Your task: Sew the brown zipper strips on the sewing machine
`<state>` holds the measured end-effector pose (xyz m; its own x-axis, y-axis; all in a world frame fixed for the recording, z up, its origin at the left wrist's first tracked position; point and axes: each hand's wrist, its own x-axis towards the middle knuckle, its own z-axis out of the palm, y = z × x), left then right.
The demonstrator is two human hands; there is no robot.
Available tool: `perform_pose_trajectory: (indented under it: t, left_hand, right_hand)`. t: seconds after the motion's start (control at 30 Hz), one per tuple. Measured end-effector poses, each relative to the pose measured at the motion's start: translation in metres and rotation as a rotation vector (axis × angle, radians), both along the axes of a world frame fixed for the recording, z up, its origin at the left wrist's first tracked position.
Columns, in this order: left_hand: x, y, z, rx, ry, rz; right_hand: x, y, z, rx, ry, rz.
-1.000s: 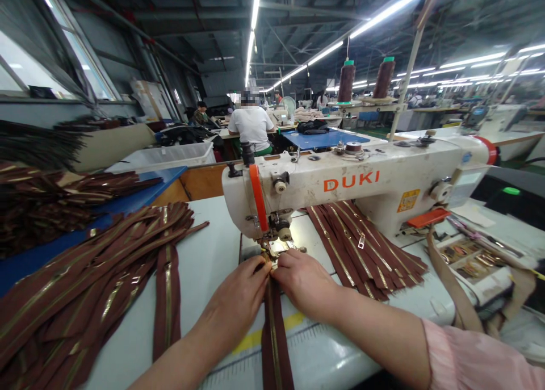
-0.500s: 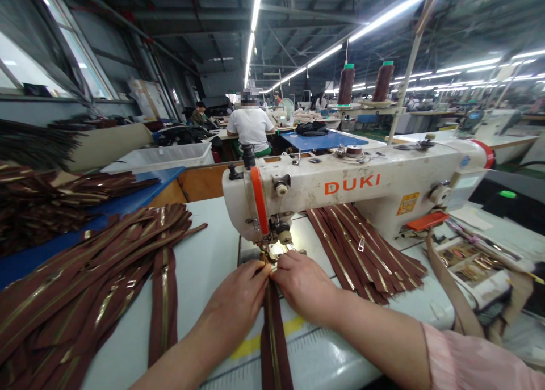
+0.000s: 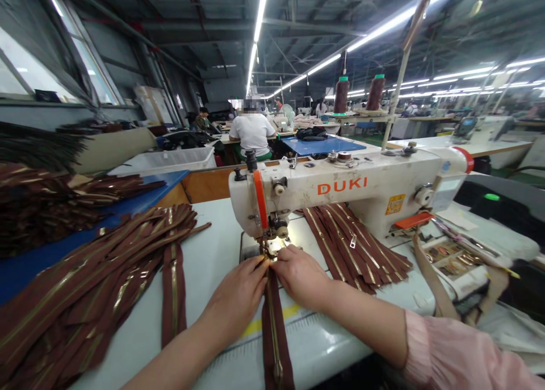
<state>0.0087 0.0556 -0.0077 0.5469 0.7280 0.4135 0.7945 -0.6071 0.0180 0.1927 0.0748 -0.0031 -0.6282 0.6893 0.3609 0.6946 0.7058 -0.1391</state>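
Note:
A brown zipper with gold teeth runs from the table's front edge up to the needle area of a white sewing machine. My left hand pinches its far end from the left, fingertips close to the presser foot. From the other side, my right hand is closed with its fingertips at the same end, almost touching the left ones. The tip of the zipper under the fingers is hidden. Many similar zippers lie heaped left of my left arm, and a fanned bundle of zippers lies beneath the machine arm.
A parts tray with small metal pieces sits at the right, beside a hanging beige strap. Thread cones stand behind the machine. More zippers are piled on a blue table at left. A person in white sits ahead.
The camera view has shifted slightly, so the machine's right end appears further left. Both hands stay at the needle area, holding the zipper; more of its near end shows.

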Motion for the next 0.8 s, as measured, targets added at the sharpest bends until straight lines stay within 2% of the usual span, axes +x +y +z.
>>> perform_pose_trajectory:
  t: [0.1, 0.2, 0.3, 0.4, 0.57, 0.8]
  left_hand:
    - [0.006, -0.035, 0.007, 0.054, -0.022, -0.039]
    - [0.017, -0.075, 0.01, 0.129, -0.013, -0.154]
    - [0.028, -0.1, 0.009, 0.202, 0.037, -0.218]
    - [0.034, -0.105, 0.007, 0.159, 0.017, -0.161]
    - [0.034, -0.099, 0.005, 0.039, -0.139, -0.034]
    - [0.035, -0.092, -0.001, 0.011, -0.211, 0.009]
  right_hand:
    - [0.007, -0.022, 0.001, -0.051, 0.04, 0.0]
    - [0.014, -0.052, -0.002, -0.12, 0.136, 0.03]
    - [0.016, -0.074, -0.007, -0.153, 0.242, 0.012]
    - [0.014, -0.078, -0.008, -0.17, 0.305, -0.042]
    - [0.01, -0.072, -0.005, -0.199, 0.335, -0.097]
    - [0.009, -0.072, -0.008, -0.204, 0.359, -0.104]
